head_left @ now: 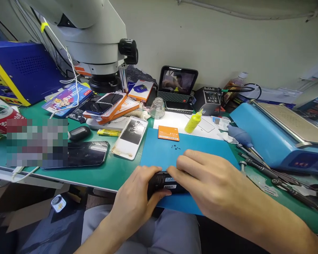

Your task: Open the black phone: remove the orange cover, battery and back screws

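A black phone body (169,181) is tilted up near the front edge of the blue mat (206,145), and small printed labels show on its face. My left hand (137,194) grips its left end, thumb on the near face and fingers over the top edge. Curled fingers of my right hand (204,176) press together at the phone's upper edge and hide its right part. Behind the hands, several tiny dark screws (175,147) lie on the mat. An orange phone battery (169,133) rests at the mat's back edge.
Left on the green bench are a white phone panel (129,137), a dark phone (88,153) and stacked boxes under a microscope (95,46). A yellow bottle (193,121) stands behind the mat. At right are screwdrivers (288,192) and a blue machine (278,137).
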Demonstrator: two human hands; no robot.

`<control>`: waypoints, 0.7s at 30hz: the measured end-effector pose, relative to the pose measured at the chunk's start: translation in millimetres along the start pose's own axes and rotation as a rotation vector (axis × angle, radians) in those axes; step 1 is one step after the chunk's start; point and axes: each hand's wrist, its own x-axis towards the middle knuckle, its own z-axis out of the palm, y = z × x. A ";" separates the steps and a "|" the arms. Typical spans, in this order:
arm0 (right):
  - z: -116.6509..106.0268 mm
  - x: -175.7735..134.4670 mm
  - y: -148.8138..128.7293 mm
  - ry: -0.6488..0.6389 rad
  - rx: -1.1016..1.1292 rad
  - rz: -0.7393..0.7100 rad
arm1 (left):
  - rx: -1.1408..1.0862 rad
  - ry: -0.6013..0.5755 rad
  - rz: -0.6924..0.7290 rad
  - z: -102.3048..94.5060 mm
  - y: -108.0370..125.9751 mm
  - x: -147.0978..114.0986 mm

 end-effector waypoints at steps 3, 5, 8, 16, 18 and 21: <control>-0.9 5.1 7.0 -0.100 0.129 0.077 | 0.001 -0.006 -0.015 -1.2 1.0 1.0; -3.0 9.2 14.6 -0.171 0.218 0.123 | 0.000 -0.010 -0.017 -1.8 1.4 1.4; -7.2 13.4 24.3 -0.228 0.291 0.144 | -0.002 -0.011 -0.009 -1.9 1.7 1.3; -12.6 23.7 34.5 -0.295 0.441 0.145 | -0.012 0.003 -0.003 0.3 1.4 -1.3; -12.8 27.0 35.6 -0.307 0.457 0.143 | -0.013 0.002 -0.007 0.4 1.2 -1.8; -12.7 28.4 36.5 -0.319 0.451 0.156 | -0.011 -0.001 -0.012 0.5 0.9 -2.1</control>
